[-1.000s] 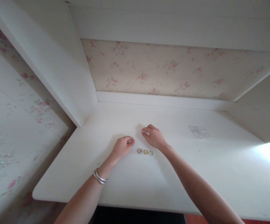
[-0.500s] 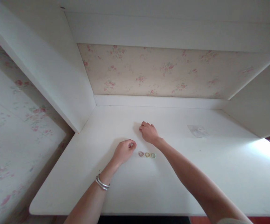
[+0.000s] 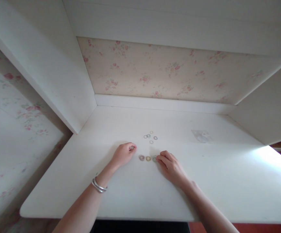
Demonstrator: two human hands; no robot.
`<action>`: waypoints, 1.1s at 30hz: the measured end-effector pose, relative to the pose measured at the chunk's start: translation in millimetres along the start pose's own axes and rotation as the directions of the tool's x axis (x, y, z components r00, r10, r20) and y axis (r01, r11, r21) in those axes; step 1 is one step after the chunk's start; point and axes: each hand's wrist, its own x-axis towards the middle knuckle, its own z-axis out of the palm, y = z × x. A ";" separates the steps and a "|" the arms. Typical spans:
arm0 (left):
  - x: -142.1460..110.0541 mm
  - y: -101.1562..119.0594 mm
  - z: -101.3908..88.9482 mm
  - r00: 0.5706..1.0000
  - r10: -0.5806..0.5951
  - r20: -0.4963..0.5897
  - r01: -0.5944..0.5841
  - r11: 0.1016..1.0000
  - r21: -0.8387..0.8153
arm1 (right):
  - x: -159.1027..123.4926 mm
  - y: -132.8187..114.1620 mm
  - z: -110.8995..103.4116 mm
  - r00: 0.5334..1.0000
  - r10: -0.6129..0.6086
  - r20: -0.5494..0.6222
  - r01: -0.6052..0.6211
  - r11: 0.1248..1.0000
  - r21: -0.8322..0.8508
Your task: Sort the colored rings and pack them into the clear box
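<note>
Three small piles or rings lie in a row on the white tabletop point(image 3: 121, 194): a pinkish ring point(image 3: 141, 158), a yellow ring point(image 3: 148, 159) and a pale green ring point(image 3: 154, 158). My right hand point(image 3: 171, 166) has its fingertips closed at the green ring, partly covering it. My left hand point(image 3: 124, 153) rests on the table left of the pink ring, thumb and fingers pinched together; whatever they may hold is hidden. Farther back lies a loose group of several thin rings, among them a grey ring point(image 3: 155, 138) and a pale yellow ring point(image 3: 151, 132).
A clear plastic bag point(image 3: 202, 136) lies flat toward the right rear of the table. White side panels and a low back ledge point(image 3: 164, 103) enclose the tabletop, with flowered wallpaper point(image 3: 145, 71) behind. The table's front edge runs close to my forearms.
My right hand has come back toward me from the rear group to the green ring, uncovering the loose rings. My left hand keeps its pinch. The view has shifted slightly.
</note>
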 end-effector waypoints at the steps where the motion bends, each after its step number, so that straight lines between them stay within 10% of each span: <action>1: -0.1 0.0 0.0 1.000 0.000 -0.002 0.000 1.000 -0.009 | -3.4 1.2 0.9 1.000 -0.002 0.013 0.002 1.000 -0.003; 14: -1.1 3.1 0.2 1.000 -0.030 -0.003 0.030 0.999 -0.036 | -4.6 1.9 1.1 1.000 -0.023 0.019 0.023 0.999 0.027; 24: 0.4 2.3 0.7 0.998 -0.055 0.005 0.055 0.993 -0.101 | 27.7 22.6 3.7 0.947 0.311 -0.082 -0.307 0.950 0.055; 33: -1.8 7.7 -2.4 0.998 -0.063 0.016 0.064 0.992 -0.105 | 71.3 30.9 6.6 0.929 0.364 -0.063 -0.369 0.916 -0.154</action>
